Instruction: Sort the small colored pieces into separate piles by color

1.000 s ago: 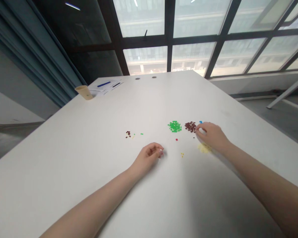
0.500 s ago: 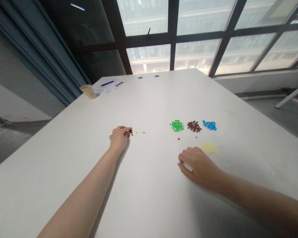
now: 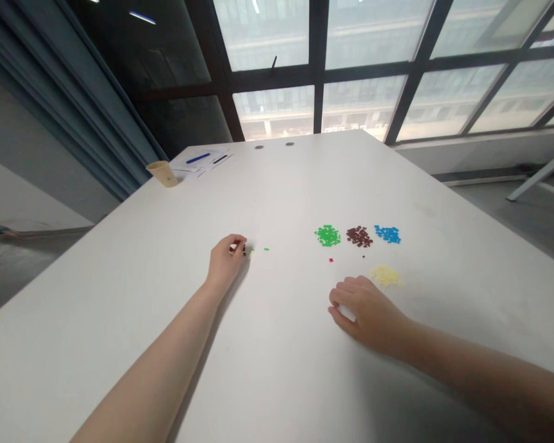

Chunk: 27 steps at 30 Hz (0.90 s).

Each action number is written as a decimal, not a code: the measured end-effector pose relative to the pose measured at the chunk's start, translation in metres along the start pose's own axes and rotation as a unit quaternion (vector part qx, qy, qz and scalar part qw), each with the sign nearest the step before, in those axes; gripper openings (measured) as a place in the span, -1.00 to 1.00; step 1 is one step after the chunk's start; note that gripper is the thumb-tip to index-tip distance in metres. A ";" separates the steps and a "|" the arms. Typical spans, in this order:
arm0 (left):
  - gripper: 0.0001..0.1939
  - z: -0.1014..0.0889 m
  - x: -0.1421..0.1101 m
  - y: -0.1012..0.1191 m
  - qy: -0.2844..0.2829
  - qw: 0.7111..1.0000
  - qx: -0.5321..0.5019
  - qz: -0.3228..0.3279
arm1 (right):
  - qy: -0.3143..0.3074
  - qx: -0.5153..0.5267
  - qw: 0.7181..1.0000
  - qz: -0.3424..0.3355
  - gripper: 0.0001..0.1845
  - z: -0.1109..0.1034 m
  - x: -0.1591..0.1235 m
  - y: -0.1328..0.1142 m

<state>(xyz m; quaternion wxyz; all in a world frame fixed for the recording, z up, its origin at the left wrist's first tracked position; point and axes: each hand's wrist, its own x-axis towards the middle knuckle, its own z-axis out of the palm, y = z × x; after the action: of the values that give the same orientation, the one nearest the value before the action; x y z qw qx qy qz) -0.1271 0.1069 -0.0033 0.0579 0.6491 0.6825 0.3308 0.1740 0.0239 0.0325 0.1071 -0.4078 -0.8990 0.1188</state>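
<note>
My left hand [image 3: 225,263] reaches over a few tiny brown pieces [image 3: 244,250] on the white table. Its thumb and forefinger come together in a pinch above them; anything between the tips is too small to name. Just right of these fingertips lie a yellow piece [image 3: 252,253] and a small green piece [image 3: 266,249]. My right hand [image 3: 367,314] rests on the tabletop, fingers loosely curled, a narrow gap between thumb and forefinger, holding nothing visible. Beyond its knuckles spreads a pile of pale yellow pieces [image 3: 386,276].
Farther back lie piles of green pieces [image 3: 327,235], brown pieces [image 3: 359,236] and blue pieces [image 3: 388,234]. A red piece [image 3: 331,260] and a dark speck [image 3: 364,256] sit nearer. A paper cup [image 3: 163,174] and papers with a blue pen [image 3: 198,158] occupy the far left corner.
My left hand has shifted slightly right and turned, its pinch now above the brown pieces. My right hand stays in place. The view has moved a little.
</note>
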 end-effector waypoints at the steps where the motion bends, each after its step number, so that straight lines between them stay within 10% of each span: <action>1: -0.78 0.000 -0.002 0.006 0.008 1.000 -0.008 0.018 | -0.002 0.000 1.000 -0.001 -0.84 0.000 0.000 0.000; 8: -0.71 -0.002 -0.003 0.007 0.056 0.997 0.048 0.040 | -0.007 -0.003 1.000 -0.004 -0.83 0.001 0.000 0.000; 13: -0.68 -0.002 0.002 -0.013 -0.015 0.988 0.139 -0.068 | -0.014 -0.005 1.000 -0.004 -0.84 0.000 -0.001 0.001; 27: -0.75 0.000 0.006 -0.016 -0.048 0.986 0.153 -0.056 | -0.018 -0.013 1.000 -0.004 -0.83 0.000 -0.001 -0.002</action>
<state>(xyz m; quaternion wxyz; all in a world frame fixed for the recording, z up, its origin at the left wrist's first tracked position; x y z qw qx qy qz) -0.1411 0.1132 -0.0101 0.0088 0.6265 0.7565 0.1874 0.1735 0.0220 0.0328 0.0867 -0.4031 -0.9039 0.1142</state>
